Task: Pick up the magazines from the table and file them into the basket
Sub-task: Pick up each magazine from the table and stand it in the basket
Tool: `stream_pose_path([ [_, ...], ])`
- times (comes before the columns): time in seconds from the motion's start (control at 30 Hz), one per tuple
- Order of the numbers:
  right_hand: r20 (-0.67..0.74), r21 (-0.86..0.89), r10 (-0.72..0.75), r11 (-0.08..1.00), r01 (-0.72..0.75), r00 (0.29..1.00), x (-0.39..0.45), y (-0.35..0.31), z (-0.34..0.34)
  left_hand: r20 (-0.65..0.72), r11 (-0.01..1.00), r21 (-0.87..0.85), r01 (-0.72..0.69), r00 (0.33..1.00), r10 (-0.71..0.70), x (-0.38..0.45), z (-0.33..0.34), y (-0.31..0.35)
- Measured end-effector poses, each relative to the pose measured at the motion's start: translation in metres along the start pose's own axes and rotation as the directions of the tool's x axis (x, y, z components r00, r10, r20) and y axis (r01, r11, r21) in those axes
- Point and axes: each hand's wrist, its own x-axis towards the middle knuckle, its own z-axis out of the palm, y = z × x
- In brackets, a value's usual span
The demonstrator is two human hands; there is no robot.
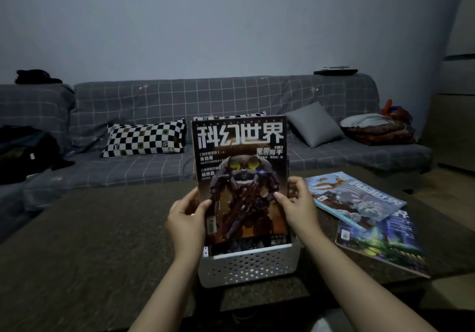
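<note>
A dark magazine (240, 152) with a robot on its cover stands upright, its lower edge down inside the white perforated basket (249, 267) at the table's near edge. My left hand (186, 218) grips its left edge, and my right hand (298, 200) grips its right edge. More magazines appear to stand behind it in the basket, mostly hidden. Two magazines lie flat on the table to the right: a light blue one (357, 198) on top, overlapping a darker blue one (380, 241).
The dark table (90, 241) stretches left of the basket. Behind it is a grey checked sofa (205, 95) with a checkerboard pillow (146, 137), a grey cushion (313, 125) and bundled clothes (377, 128). A cabinet (455, 131) stands at far right.
</note>
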Motion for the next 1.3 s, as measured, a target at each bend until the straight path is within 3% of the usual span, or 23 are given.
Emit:
stream_pose_path([
  [0.13, -0.074, -0.092, 0.035, 0.995, -0.042, 0.997, -0.006, 0.024, 0.002, 0.065, 0.967, 0.225, -0.12, 0.992, 0.108, -0.009, 0.0, -0.015],
  [0.37, -0.192, -0.229, 0.041, 0.97, -0.086, 0.981, -0.02, 0.043, 0.007, 0.075, 0.898, 0.395, -0.194, 0.981, 0.179, -0.019, 0.002, -0.025],
  [0.53, -0.116, -0.386, 0.037, 0.919, -0.079, 0.993, -0.024, 0.05, 0.01, 0.102, 0.867, 0.46, -0.193, 0.981, 0.164, -0.028, 0.003, -0.032],
  [0.67, -0.108, -0.398, -0.008, 0.917, -0.036, 0.994, -0.023, 0.048, 0.01, 0.117, 0.868, 0.446, -0.218, 0.976, 0.185, -0.028, 0.003, -0.031],
  [1.07, -0.099, -0.394, 0.072, 0.913, -0.105, 0.992, -0.023, 0.048, 0.009, 0.121, 0.842, 0.518, -0.152, 0.987, 0.104, -0.03, 0.011, -0.035],
  [1.2, -0.035, -0.36, 0.093, 0.928, -0.099, 0.995, -0.022, 0.046, 0.006, 0.191, 0.879, 0.457, -0.135, 0.98, 0.051, -0.038, 0.014, -0.03],
  [1.3, -0.013, -0.27, 0.097, 0.958, -0.097, 0.995, -0.025, 0.044, 0.001, 0.158, 0.905, 0.401, -0.145, 0.984, 0.087, -0.05, 0.019, -0.02],
])
